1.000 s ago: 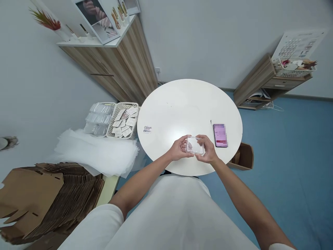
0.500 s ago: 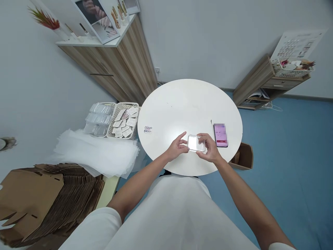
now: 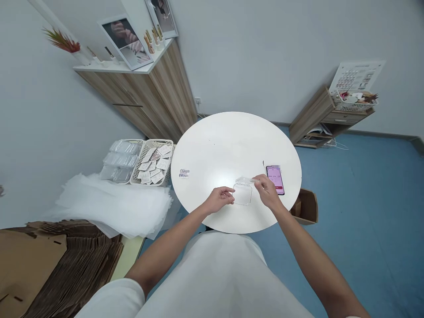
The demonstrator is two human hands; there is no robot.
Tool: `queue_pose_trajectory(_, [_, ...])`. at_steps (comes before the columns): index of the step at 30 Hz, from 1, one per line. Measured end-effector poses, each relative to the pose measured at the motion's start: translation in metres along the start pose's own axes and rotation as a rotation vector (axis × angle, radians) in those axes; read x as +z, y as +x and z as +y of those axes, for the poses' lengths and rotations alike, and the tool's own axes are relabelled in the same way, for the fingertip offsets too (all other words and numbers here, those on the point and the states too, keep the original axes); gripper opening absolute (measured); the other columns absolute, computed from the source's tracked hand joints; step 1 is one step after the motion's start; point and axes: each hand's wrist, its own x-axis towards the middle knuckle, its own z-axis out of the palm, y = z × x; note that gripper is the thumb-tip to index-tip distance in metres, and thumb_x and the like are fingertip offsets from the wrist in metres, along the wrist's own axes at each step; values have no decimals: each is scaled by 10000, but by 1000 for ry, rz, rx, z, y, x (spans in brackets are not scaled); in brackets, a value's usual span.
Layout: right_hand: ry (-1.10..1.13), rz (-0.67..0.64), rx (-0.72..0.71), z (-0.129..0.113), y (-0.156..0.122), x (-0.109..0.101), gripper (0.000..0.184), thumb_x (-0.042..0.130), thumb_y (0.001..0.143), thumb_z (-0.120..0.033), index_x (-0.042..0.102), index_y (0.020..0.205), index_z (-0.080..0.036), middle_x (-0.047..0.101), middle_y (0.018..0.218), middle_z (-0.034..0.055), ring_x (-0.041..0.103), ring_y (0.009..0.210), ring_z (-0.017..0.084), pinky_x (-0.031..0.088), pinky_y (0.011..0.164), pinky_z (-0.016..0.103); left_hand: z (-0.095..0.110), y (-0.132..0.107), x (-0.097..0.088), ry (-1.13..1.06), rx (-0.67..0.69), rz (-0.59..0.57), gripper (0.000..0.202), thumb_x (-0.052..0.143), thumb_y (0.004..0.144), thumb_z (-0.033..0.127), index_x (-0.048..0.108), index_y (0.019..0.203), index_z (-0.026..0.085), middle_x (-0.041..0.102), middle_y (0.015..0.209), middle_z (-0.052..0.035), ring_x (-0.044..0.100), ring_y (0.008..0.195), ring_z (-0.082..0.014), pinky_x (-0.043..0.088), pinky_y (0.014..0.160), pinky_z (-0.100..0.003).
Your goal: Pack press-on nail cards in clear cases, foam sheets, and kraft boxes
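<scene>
A clear plastic case (image 3: 242,195) is over the near part of the white round table (image 3: 215,132), its lid (image 3: 244,180) swung up along the far edge. The fingers of my left hand (image 3: 218,199) grip the case's left side. My right hand (image 3: 266,191) pinches the right end of the raised lid. Just beyond my right hand lies a phone (image 3: 275,180) with a timer on its pink screen. A small card of dark, shiny pieces (image 3: 184,173) rests near the table's left edge.
Left of the table stand a basket of printed cards (image 3: 154,165) and a basket of clear packs (image 3: 121,159). White foam sheets (image 3: 112,203) and flat cardboard boxes (image 3: 66,265) are nearer me. An open carton (image 3: 306,206) sits on the floor at right.
The case was closed and held up between both hands; now it is lower, with its lid lifted by my right hand. The whole view has shifted slightly.
</scene>
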Motion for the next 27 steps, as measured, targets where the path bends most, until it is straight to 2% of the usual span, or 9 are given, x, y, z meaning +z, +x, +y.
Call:
queue_pose_trajectory(2, [71, 5, 156, 2, 9, 0, 402, 380, 794, -537, 605, 796, -204, 536, 721, 22, 508, 649, 143, 423, 618, 298, -2, 0, 1, 11, 4, -1, 380, 689, 653, 314, 572, 968, 136, 562, 704, -7, 605, 648, -125, 486, 698, -326])
queue_pose_trajectory(5, [209, -34, 333, 8, 17, 2, 447, 414, 752, -586, 611, 794, -187, 489, 601, -9, 449, 515, 105, 396, 522, 261, -3, -1, 3, 3, 14, -19, 372, 681, 662, 320, 569, 964, 135, 561, 706, -8, 601, 654, -124, 487, 707, -331])
queue_pose_trajectory(10, [445, -102, 489, 16, 16, 7, 516, 450, 698, -634, 634, 855, -177, 449, 546, -21, 379, 425, 74, 375, 448, 241, -1, -3, 7, -3, 25, -27, 385, 685, 654, 335, 571, 965, 139, 572, 725, -17, 597, 670, -128, 483, 735, -350])
queue_pose_trajectory(16, [500, -124, 513, 19, 11, 6, 551, 391, 723, -645, 629, 917, -187, 485, 598, -2, 386, 422, 76, 419, 470, 253, -3, -3, 9, -4, 24, -18, 387, 689, 648, 339, 570, 956, 136, 572, 726, -15, 599, 667, -127, 481, 741, -355])
queue_pose_trajectory(20, [508, -3, 484, 21, -6, 8, 562, 338, 754, -632, 579, 1012, -194, 543, 717, 26, 458, 477, 92, 451, 502, 266, -7, -3, 8, -15, 14, 15, 376, 672, 667, 342, 562, 962, 138, 569, 722, -11, 605, 671, -128, 484, 730, -346])
queue_pose_trajectory(22, [448, 74, 443, 22, -22, 12, 506, 381, 756, -598, 558, 1024, -206, 555, 794, 31, 488, 526, 97, 463, 541, 277, -9, -4, 7, -15, 9, 36, 378, 669, 669, 344, 559, 967, 138, 573, 726, -13, 608, 679, -132, 482, 732, -345])
queue_pose_trajectory(24, [369, 112, 401, 21, -40, 19, 454, 499, 723, -535, 541, 1038, -211, 562, 836, 32, 504, 567, 104, 471, 593, 297, -11, -4, 6, -8, 3, 59, 381, 672, 664, 346, 561, 963, 138, 576, 720, -12, 610, 679, -134, 479, 737, -347])
queue_pose_trajectory(27, [300, 95, 376, 20, -64, 30, 446, 578, 685, -472, 544, 1045, -211, 564, 901, 50, 525, 601, 116, 473, 599, 306, -13, -5, 6, 18, -4, 71, 370, 675, 659, 345, 567, 947, 140, 578, 702, -10, 609, 669, -133, 473, 737, -345])
